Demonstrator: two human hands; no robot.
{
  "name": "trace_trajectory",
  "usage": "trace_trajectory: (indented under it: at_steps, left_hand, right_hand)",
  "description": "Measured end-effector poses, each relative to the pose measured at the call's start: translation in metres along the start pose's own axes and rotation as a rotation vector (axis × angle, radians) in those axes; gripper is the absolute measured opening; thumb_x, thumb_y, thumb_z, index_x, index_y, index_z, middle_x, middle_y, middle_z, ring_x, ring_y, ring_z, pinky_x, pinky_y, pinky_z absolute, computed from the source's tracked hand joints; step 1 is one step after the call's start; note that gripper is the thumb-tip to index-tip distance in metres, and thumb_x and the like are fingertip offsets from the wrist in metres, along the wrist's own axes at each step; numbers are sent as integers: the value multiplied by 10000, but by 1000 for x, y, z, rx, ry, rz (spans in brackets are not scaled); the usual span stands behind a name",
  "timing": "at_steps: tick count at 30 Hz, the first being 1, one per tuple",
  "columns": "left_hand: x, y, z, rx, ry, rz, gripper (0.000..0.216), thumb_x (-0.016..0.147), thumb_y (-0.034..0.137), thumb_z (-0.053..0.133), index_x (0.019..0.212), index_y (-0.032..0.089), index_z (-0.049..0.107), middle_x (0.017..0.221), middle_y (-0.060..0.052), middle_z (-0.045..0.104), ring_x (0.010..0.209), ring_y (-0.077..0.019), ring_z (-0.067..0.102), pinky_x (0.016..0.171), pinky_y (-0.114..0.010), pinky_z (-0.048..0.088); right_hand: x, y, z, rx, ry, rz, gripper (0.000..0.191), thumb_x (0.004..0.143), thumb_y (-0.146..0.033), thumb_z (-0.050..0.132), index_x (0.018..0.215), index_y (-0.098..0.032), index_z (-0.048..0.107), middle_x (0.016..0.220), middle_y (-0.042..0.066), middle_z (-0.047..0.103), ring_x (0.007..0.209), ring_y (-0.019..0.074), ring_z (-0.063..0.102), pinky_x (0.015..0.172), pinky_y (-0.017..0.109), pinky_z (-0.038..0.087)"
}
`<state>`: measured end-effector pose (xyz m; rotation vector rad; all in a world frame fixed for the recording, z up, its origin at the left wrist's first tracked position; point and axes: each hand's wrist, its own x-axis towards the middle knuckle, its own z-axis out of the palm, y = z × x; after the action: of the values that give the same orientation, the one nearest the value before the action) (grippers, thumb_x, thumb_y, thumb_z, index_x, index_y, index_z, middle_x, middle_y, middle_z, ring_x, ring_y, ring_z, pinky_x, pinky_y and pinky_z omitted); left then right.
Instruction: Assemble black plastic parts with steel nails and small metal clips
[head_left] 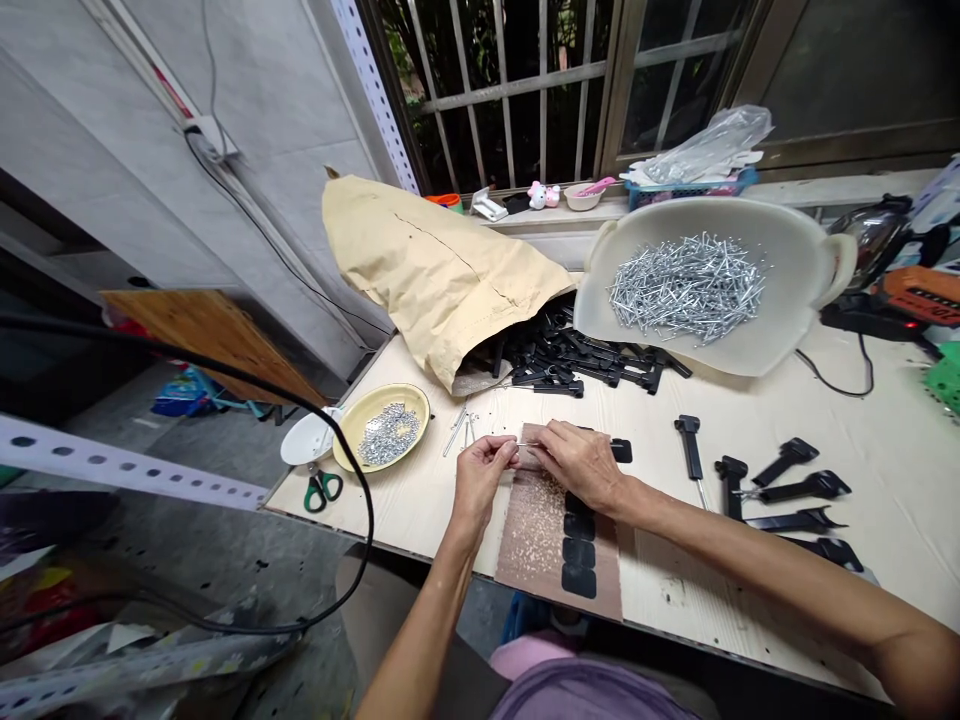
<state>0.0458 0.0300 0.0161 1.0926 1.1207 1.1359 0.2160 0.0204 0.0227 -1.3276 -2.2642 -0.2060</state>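
Observation:
A thin metal pin (523,444) spans the small gap between my two hands, above the top of a brown board (525,550). My left hand (478,485) pinches one end between thumb and fingertips. The fingers of my right hand (583,465) close around the other end, which they partly hide. Below my right hand, several black rounded-square pads (578,553) lie in a column on the board, beside scattered pale crumbs. Past the right fingers a black piece (621,451) is partly visible. A few loose metal pins (455,430) rest left of my left hand.
A paper sack (442,270) spills black plastic parts (570,355) at the back. Beside it, a pale basin (780,330) holds many metal pins. A yellow bowl (346,440) of small metal pieces and green-handled scissors (322,490) lie left; black handle-like parts (806,490) lie right. A black cable (364,480) hangs in front.

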Motion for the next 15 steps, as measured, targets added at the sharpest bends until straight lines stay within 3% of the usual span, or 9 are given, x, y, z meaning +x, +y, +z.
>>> trace_trajectory:
  at_steps: [4,10,15]
  left_hand:
    - [0,1,1,6,-4,-7,272,689,338,702,837,111,671,682,-19,633,625,-112,577,641,-243,462]
    - [-1,3,0,40,8,7,272,685,336,703,838,113,678,680,-23,641,624,-114,577,647,-246,460]
    - [-1,3,2,59,18,4,275,675,342,705,826,113,683,674,-25,646,604,-120,582,618,-249,464]
  right_hand:
    - [0,0,0,33,-33,5,221,946,-246,383,859,-181,576,813,38,566,704,127,511,558,236,310]
    - [3,2,-8,294,-147,86,162,932,-292,420,914,-194,549,849,19,541,699,113,525,572,214,351]
    - [2,3,-8,300,-147,86,193,933,-251,404,863,-182,570,828,33,544,696,124,516,587,226,367]
